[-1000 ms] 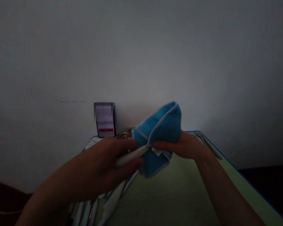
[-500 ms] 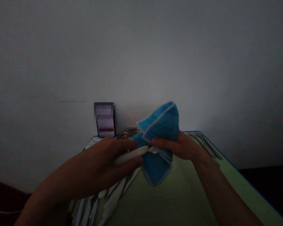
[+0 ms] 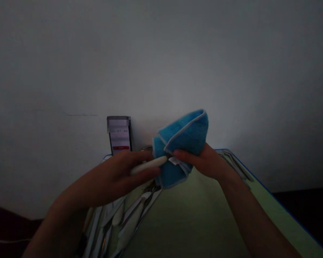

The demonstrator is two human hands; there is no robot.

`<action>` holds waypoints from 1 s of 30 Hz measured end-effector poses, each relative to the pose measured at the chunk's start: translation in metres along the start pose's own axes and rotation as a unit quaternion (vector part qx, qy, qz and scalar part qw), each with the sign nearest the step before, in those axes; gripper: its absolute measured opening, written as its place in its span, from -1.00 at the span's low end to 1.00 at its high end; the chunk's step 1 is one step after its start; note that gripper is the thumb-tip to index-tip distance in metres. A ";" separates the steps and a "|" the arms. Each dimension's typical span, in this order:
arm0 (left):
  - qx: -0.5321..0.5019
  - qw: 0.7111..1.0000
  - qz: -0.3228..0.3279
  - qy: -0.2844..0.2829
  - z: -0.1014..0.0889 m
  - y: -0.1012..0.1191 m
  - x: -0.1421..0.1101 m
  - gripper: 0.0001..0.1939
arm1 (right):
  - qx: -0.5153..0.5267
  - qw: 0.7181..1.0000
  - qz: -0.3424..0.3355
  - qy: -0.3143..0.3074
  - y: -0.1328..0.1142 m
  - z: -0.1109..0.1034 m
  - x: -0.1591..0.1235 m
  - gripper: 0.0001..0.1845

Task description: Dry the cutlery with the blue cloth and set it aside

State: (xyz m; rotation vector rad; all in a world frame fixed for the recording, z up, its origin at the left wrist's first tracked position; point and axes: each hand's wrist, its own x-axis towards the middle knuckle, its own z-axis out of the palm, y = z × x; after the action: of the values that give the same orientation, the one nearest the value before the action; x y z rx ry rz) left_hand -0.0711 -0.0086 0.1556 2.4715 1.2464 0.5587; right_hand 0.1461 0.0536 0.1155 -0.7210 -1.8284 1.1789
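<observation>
Between the thumb and fingers of my left hand [image 3: 123, 168] is a pale handle [image 3: 150, 165] of some utensil. Its far end goes into the folds of a blue cloth [image 3: 187, 132] with white edging, so its kind is hidden. My right hand [image 3: 207, 161] is closed round the cloth, thumb on the near side, and a small white label shows below that thumb. Both hands are raised above the green table [image 3: 188, 222]. Under my left forearm lies a pile of cutlery [image 3: 134, 218], some pieces with pale handles.
A phone [image 3: 120, 138] leans upright against the grey wall [image 3: 161, 71] at the table's back left. Several metal utensils [image 3: 237, 165] lie at the right edge. Part of a shiny metal rim [image 3: 146, 147] shows behind my left hand.
Both hands have risen slightly with the cloth and handle. The cloth's lower part has swung up and left, and more of the cutlery pile shows beneath my left arm.
</observation>
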 end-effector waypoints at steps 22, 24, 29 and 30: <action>0.063 0.995 -0.074 -0.006 0.018 0.006 0.016 -0.66 | 0.245 0.963 0.055 0.098 0.025 0.031 0.011 -0.62; 0.055 0.996 -0.074 -0.008 0.019 0.006 0.016 -0.67 | 0.220 0.969 0.050 0.102 0.025 0.027 0.010 -0.62; 0.016 0.997 -0.071 -0.032 0.017 0.007 0.015 -0.68 | 0.119 0.988 0.037 0.091 0.020 0.012 0.008 -0.61; 0.009 0.997 -0.072 -0.030 0.016 0.007 0.014 -0.69 | 0.089 0.992 0.030 0.088 0.018 0.009 0.008 -0.60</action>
State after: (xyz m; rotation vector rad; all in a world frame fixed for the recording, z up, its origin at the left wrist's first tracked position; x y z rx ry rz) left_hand -0.0510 -0.0027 0.1480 2.3691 1.3974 0.4335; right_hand 0.1347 0.0630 0.0991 -0.7577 -1.5442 1.2575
